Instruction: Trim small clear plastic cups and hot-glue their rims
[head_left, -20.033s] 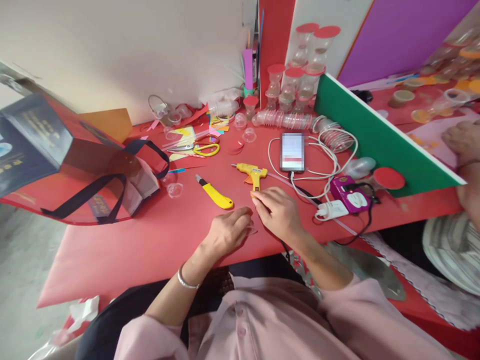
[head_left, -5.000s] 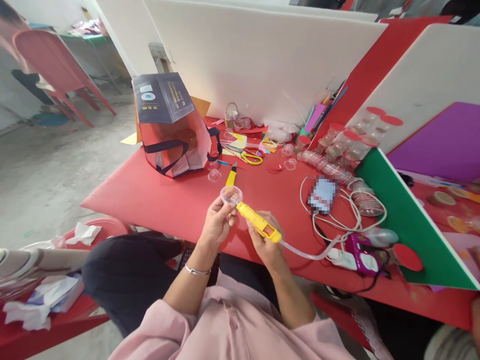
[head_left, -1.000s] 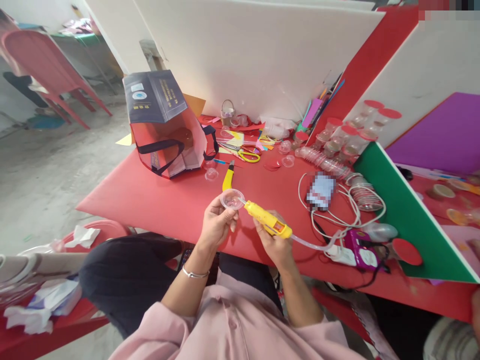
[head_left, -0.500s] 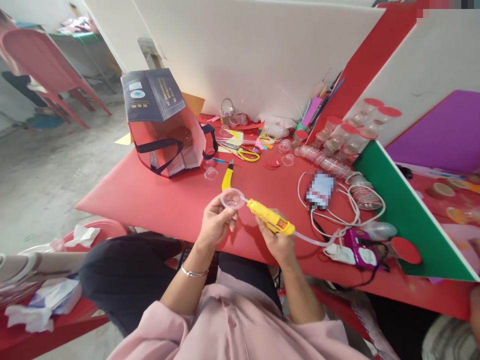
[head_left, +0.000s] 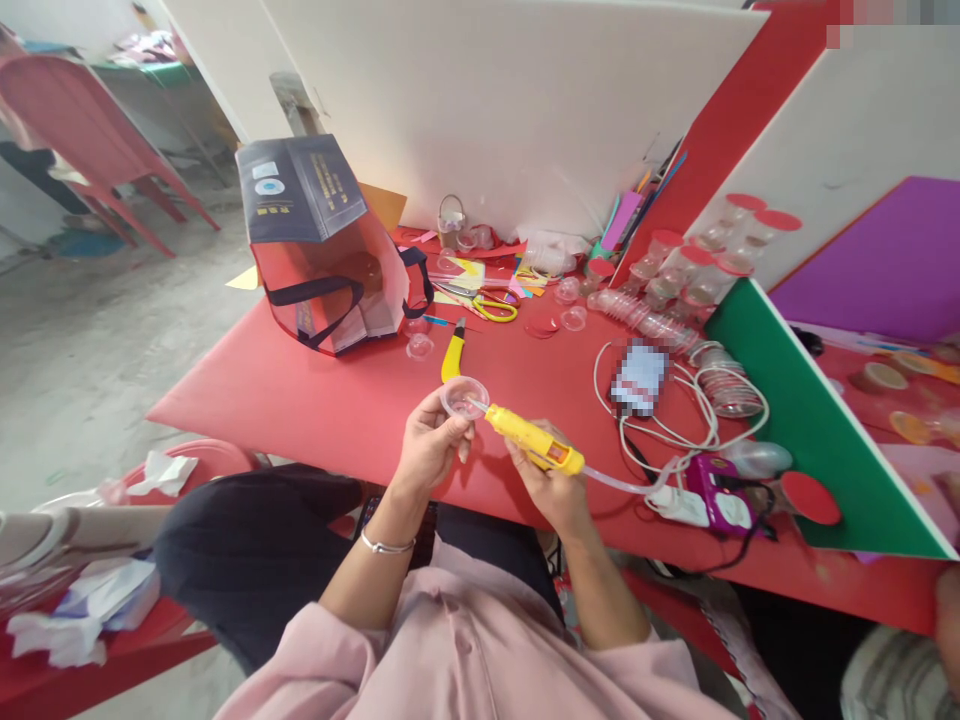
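Between the thumb and fingers of my left hand (head_left: 433, 437) is a small clear plastic cup (head_left: 459, 392), its open rim facing up toward me. My right hand (head_left: 551, 482) is closed round a yellow hot glue gun (head_left: 536, 440). The gun's metal nozzle reaches over the cup's rim and points into the cup; I cannot tell whether it touches the inside. From the gun's rear a pale glue stick or cord runs right. A yellow-handled cutter (head_left: 453, 354) lies on the red table just beyond the cup.
A dark and red bag (head_left: 315, 200) stands at the back left. Scissors (head_left: 495, 306), paper scraps and several clear cups lie behind. To the right are a phone (head_left: 639, 380) with white cables, a purple power strip (head_left: 716, 490), stacked lidded cups (head_left: 694, 275) and a green divider (head_left: 825, 450).
The glue gun has moved slightly left, bringing its nozzle from the cup's edge further into the cup. My left hand keeps the cup nearly still.
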